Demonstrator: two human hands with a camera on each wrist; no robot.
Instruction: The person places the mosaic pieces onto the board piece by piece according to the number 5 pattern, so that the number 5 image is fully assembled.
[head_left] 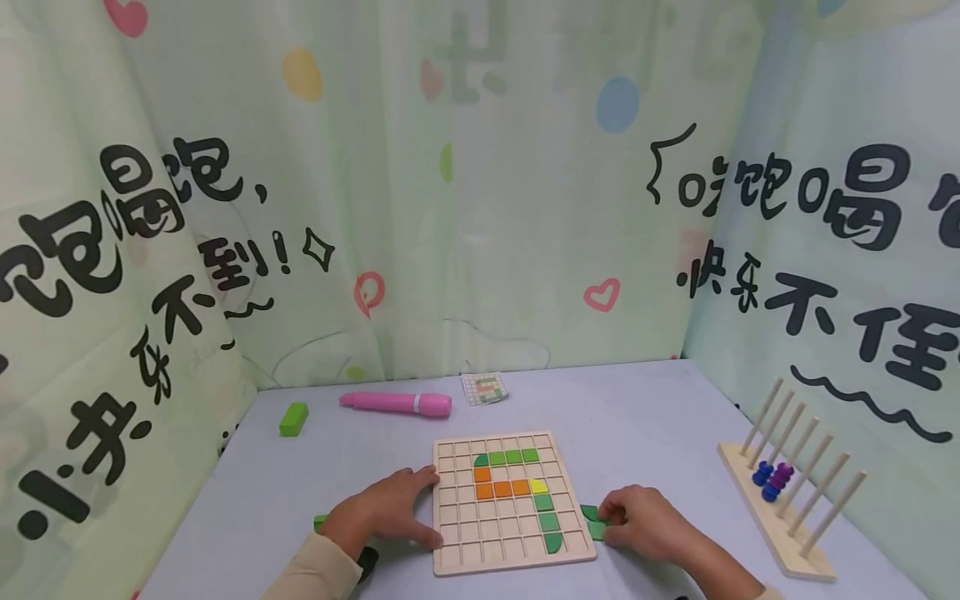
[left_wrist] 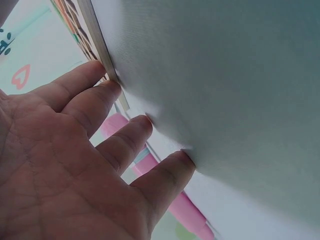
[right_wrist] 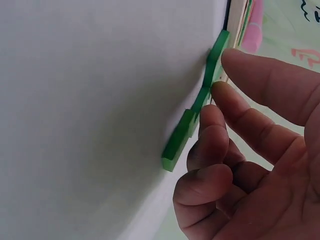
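Observation:
A wooden grid board [head_left: 457, 558] lies in front of me with coloured tiles in its cells: a light green row [head_left: 513, 457], orange tiles [head_left: 503, 489], a yellow tile [head_left: 538, 485] and darker green ones [head_left: 549, 522]. My left hand [head_left: 393, 504] spreads along the board's left edge; in the left wrist view two fingertips [left_wrist: 111, 89] touch its side. Right of the board, my right hand [head_left: 641, 525] is over loose green tiles [head_left: 596, 530], fingers bent. Thumb and index finger are right at the tiles [right_wrist: 214, 62]; I cannot tell whether they pinch one.
Behind the board lie a pink marker-shaped thing [head_left: 397, 404] and a small patterned card [head_left: 484, 388]. A green block [head_left: 293, 419] sits at the back left. On the right stands a wooden peg rack [head_left: 780, 533] with blue and purple beads [head_left: 772, 481]. Printed curtains [head_left: 480, 208] enclose the table.

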